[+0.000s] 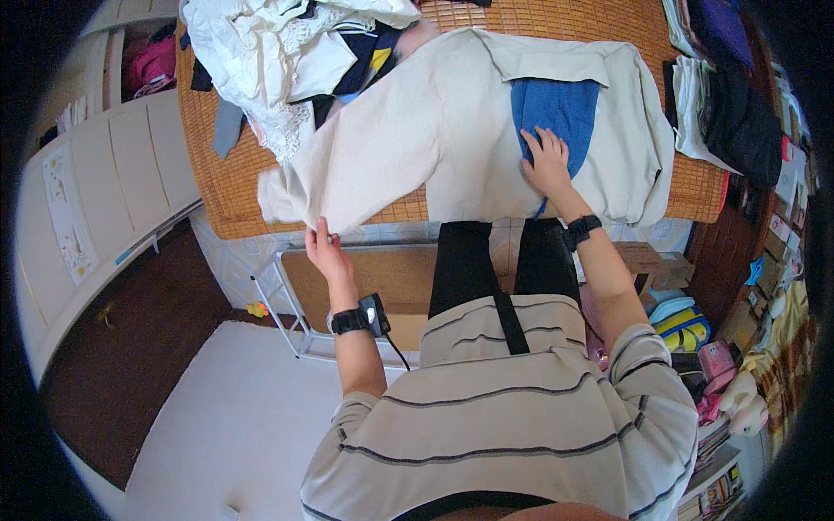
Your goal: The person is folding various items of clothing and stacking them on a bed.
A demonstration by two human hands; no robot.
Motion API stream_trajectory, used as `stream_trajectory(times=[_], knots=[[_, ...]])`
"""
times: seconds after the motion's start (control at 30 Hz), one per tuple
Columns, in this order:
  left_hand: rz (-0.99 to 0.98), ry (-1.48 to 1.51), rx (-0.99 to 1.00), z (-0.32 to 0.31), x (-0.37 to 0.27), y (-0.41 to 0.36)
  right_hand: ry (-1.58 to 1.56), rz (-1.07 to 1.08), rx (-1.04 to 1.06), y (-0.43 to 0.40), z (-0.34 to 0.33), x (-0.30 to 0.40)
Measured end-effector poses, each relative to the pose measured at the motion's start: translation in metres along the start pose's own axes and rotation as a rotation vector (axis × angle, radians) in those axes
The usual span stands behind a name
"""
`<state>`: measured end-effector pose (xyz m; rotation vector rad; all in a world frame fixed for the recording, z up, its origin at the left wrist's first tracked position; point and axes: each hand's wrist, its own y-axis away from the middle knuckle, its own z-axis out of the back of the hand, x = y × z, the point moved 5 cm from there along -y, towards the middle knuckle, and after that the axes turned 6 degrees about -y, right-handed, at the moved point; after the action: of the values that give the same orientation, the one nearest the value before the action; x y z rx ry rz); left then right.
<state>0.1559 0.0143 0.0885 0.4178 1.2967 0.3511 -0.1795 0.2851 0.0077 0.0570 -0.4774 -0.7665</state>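
Note:
A cream long-sleeved garment (479,130) lies spread across the woven bamboo mat, its body on the right and one sleeve (378,163) stretched out to the left. At the sleeve's lower edge near the cuff, the fingers of my left hand (330,253) pinch the cloth; the edge there is slightly blurred. My right hand (548,163) rests with fingers spread on a blue cloth panel (557,101), which shows below the garment's folded collar. Both wrists wear black straps, and a small device sits on the left one.
White lace clothing (254,58) is heaped at the upper left beside a grey sock-like cloth (227,127). Folded dark and white clothes (743,120) are stacked at the right. The bamboo mat's front edge (241,225) is near me. A folding table (365,280) leans below.

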Motion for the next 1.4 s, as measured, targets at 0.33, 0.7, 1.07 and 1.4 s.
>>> stream_trajectory(times=[0.33, 0.7, 1.07, 1.4], knots=[[0.504, 0.167, 0.133, -0.006, 0.114, -0.094, -0.370, 0.201, -0.041, 0.030, -0.020, 0.067], [0.498, 0.145, 0.382, -0.043, 0.099, -0.109, -0.562, 0.108, 0.068, 0.015, -0.045, 0.084], [0.112, 0.246, 0.362, -0.035, -0.027, -0.065, -0.509, 0.094, -0.220, -0.014, -0.027, 0.108], [-0.443, -0.205, -0.041, -0.026, -0.113, -0.018, -1.174, -0.021, 0.137, -0.023, -0.030, 0.142]])
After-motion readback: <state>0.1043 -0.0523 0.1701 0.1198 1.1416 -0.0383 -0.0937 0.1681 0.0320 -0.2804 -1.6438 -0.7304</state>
